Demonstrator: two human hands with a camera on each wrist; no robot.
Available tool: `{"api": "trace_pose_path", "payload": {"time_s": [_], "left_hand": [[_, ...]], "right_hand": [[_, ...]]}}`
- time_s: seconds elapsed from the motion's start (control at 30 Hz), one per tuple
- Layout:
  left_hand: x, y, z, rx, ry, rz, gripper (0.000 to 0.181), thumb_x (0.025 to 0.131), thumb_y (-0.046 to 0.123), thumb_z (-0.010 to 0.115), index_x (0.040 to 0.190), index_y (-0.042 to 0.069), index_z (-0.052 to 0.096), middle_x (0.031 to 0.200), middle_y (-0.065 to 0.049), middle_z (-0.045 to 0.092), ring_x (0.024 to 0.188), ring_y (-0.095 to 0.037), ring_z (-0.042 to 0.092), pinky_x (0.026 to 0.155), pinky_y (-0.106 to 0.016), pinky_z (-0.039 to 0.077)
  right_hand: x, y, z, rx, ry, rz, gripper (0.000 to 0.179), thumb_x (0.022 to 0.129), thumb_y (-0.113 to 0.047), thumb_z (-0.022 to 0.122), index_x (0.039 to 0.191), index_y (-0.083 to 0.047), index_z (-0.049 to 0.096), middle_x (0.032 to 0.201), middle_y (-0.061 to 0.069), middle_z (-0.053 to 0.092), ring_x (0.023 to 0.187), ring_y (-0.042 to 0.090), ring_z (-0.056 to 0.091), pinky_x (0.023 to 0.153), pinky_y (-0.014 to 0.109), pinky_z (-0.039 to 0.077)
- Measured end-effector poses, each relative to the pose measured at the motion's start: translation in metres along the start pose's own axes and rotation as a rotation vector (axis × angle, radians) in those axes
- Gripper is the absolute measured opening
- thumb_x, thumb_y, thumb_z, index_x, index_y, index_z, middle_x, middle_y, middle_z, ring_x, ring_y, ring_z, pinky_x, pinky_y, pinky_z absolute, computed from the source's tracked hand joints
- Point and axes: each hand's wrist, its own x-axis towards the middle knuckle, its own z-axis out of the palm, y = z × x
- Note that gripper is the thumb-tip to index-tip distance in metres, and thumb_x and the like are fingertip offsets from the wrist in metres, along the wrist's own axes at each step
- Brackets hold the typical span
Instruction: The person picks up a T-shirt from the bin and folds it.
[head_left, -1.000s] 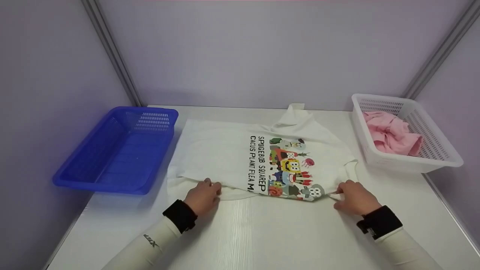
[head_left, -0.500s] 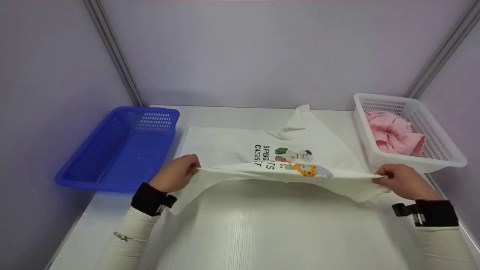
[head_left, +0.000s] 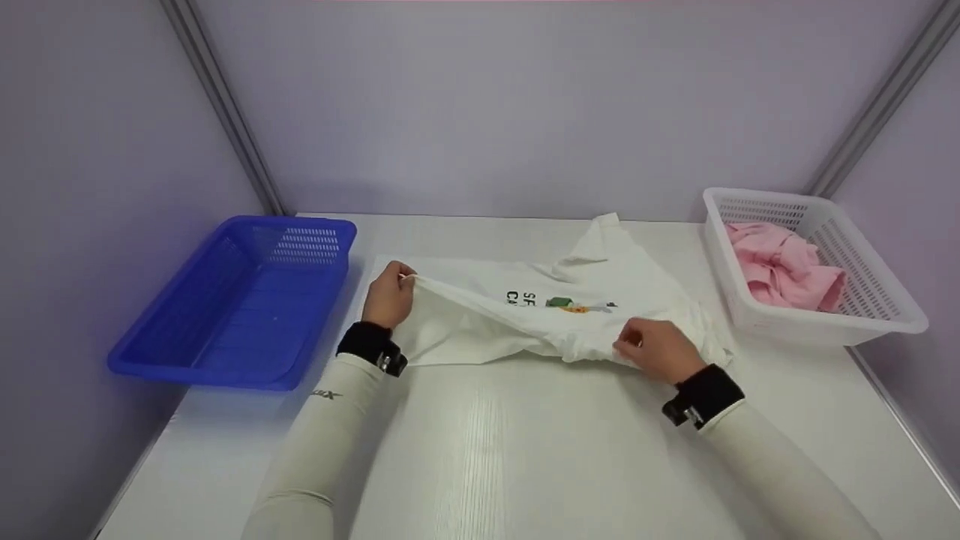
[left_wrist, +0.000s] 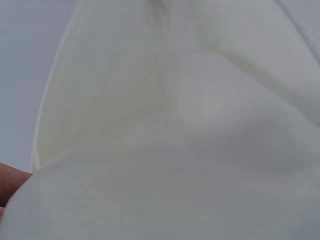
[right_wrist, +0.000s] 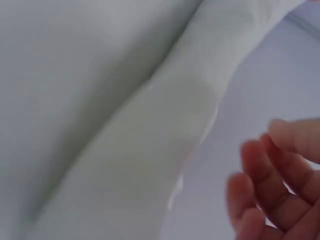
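Observation:
A white T-shirt [head_left: 645, 277] with a cartoon print and black lettering lies across the table in the head view, its front part folded over and lifted. My left hand [head_left: 390, 294] pinches the shirt's edge at the hem end and holds it up. In the left wrist view the raised white cloth [left_wrist: 165, 130] fills most of the picture, with a bit of finger at the lower left. Close to the shirt's near edge is my right hand [head_left: 661, 349]. Its fingers [right_wrist: 270, 185] are loosely bent in the right wrist view, apart from the cloth.
At the left stands a blue plastic basket [head_left: 161, 369] with slotted ends. A white basket [head_left: 817, 324] at the right holds a crumpled pink cloth [head_left: 784, 270]. Grey-white panels [head_left: 495, 105] wall in the white table [head_left: 480, 457].
Both hands took hold of the near edge and raised it. The left hand moved farther back with the cloth; the right swung right, then came back left and let go.

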Motion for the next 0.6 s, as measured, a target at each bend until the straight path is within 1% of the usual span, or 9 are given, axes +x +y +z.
{"api": "trace_pose_path", "payload": {"time_s": [0.03, 0.1, 0.17, 0.23, 0.3, 0.37, 0.47, 0.53, 0.6], "left_hand": [[0.000, 0.000, 0.001, -0.005, 0.007, -0.004, 0.015, 0.101, 0.010, 0.052, 0.110, 0.000, 0.059, 0.085, -0.015, 0.062, 0.080, -0.034, 0.059, 0.078, -0.046, 0.045], [-0.001, 0.001, 0.002, -0.030, 0.013, 0.003, 0.015, 0.102, 0.011, 0.052, 0.110, 0.001, 0.059, 0.082, -0.012, 0.058, 0.078, -0.031, 0.056, 0.076, -0.043, 0.044], [-0.003, 0.008, -0.001, -0.080, 0.016, 0.032, 0.014, 0.102, 0.011, 0.052, 0.109, 0.001, 0.060, 0.080, -0.008, 0.053, 0.076, -0.027, 0.051, 0.075, -0.040, 0.040], [-0.007, 0.018, -0.005, -0.157, 0.023, 0.085, 0.014, 0.102, 0.011, 0.053, 0.107, 0.001, 0.060, 0.082, -0.007, 0.053, 0.077, -0.024, 0.047, 0.075, -0.036, 0.037], [-0.011, 0.033, -0.010, -0.244, 0.026, 0.154, 0.013, 0.102, 0.011, 0.054, 0.106, 0.000, 0.061, 0.085, -0.009, 0.055, 0.077, -0.022, 0.044, 0.075, -0.034, 0.035], [-0.014, 0.049, -0.015, -0.309, 0.025, 0.235, 0.014, 0.102, 0.011, 0.054, 0.104, -0.001, 0.061, 0.088, -0.013, 0.059, 0.076, -0.021, 0.046, 0.074, -0.034, 0.036], [-0.016, 0.067, -0.022, -0.352, 0.019, 0.320, 0.016, 0.103, 0.012, 0.053, 0.105, -0.002, 0.061, 0.091, -0.018, 0.063, 0.076, -0.021, 0.052, 0.072, -0.034, 0.041], [-0.016, 0.071, -0.026, -0.343, 0.026, 0.335, 0.016, 0.103, 0.013, 0.053, 0.105, -0.002, 0.060, 0.092, -0.018, 0.065, 0.077, -0.022, 0.055, 0.071, -0.033, 0.043], [-0.017, 0.070, -0.030, -0.315, 0.042, 0.328, 0.015, 0.103, 0.012, 0.055, 0.104, -0.001, 0.061, 0.091, -0.016, 0.065, 0.078, -0.021, 0.056, 0.071, -0.032, 0.043]], "right_hand": [[-0.001, -0.005, 0.006, -0.027, -0.071, 0.006, 0.022, 0.090, -0.027, 0.074, 0.093, -0.006, 0.067, 0.085, 0.007, 0.067, 0.075, 0.022, 0.059, 0.069, 0.040, 0.048], [-0.002, -0.010, 0.016, -0.083, -0.152, 0.042, 0.034, 0.088, -0.034, 0.076, 0.096, -0.003, 0.065, 0.088, 0.010, 0.066, 0.077, 0.025, 0.060, 0.073, 0.043, 0.050], [0.000, -0.016, 0.020, -0.117, -0.184, 0.080, 0.052, 0.087, -0.043, 0.075, 0.102, 0.004, 0.059, 0.089, 0.015, 0.063, 0.079, 0.029, 0.059, 0.075, 0.047, 0.050], [0.004, -0.027, 0.024, -0.131, -0.191, 0.132, 0.070, 0.087, -0.055, 0.070, 0.111, 0.009, 0.055, 0.094, 0.021, 0.062, 0.082, 0.034, 0.061, 0.076, 0.050, 0.051], [0.009, -0.045, 0.031, -0.113, -0.142, 0.161, 0.079, 0.087, -0.063, 0.066, 0.115, 0.010, 0.050, 0.097, 0.024, 0.061, 0.086, 0.037, 0.061, 0.073, 0.052, 0.052], [0.015, -0.064, 0.043, -0.112, -0.074, 0.160, 0.081, 0.087, -0.066, 0.063, 0.117, 0.008, 0.048, 0.101, 0.024, 0.059, 0.090, 0.040, 0.059, 0.070, 0.053, 0.052], [0.025, -0.079, 0.062, -0.154, 0.099, 0.121, 0.060, 0.092, -0.046, 0.066, 0.117, 0.005, 0.048, 0.101, 0.024, 0.060, 0.091, 0.042, 0.057, 0.065, 0.055, 0.051], [0.031, -0.075, 0.066, -0.183, 0.175, 0.122, 0.049, 0.090, -0.028, 0.068, 0.118, 0.006, 0.046, 0.101, 0.025, 0.060, 0.089, 0.044, 0.057, 0.063, 0.057, 0.050], [0.033, -0.067, 0.058, -0.204, 0.242, 0.151, 0.047, 0.085, -0.012, 0.068, 0.120, 0.006, 0.044, 0.104, 0.027, 0.058, 0.091, 0.046, 0.055, 0.063, 0.059, 0.049]]}}
